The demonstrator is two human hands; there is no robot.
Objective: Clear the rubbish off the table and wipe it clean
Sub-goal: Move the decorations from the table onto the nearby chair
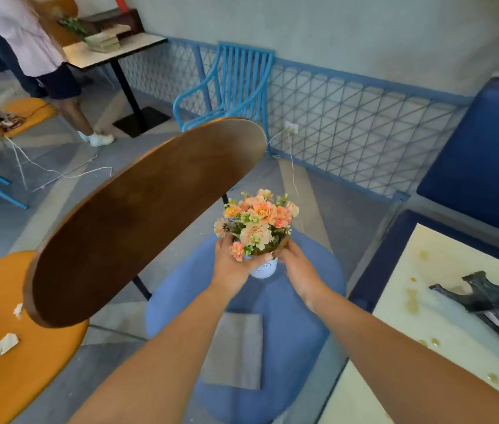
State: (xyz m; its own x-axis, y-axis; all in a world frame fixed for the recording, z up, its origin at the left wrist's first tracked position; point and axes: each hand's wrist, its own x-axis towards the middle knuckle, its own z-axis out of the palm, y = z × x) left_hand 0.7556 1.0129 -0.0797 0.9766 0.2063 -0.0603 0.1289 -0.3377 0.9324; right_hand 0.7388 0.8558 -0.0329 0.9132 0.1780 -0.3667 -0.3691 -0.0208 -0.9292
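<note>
Here | flower pot [263, 267] gripped between both hands' fingers [260, 257] | above blue seat [312, 289]

Soft, even daylight fills the room, bright without harsh glare, and shadows under the blue chair seat [272, 301] stay faint. The wide-angle lens bends straight lines toward the edges, curving the blue lattice railing [349, 123] and stretching the forearms at the bottom. Detail is slightly smeared throughout, most at the corners, while the flowers [257, 221] look sharpest.

Both hands [233, 261] round flower pot [263, 269]
</note>
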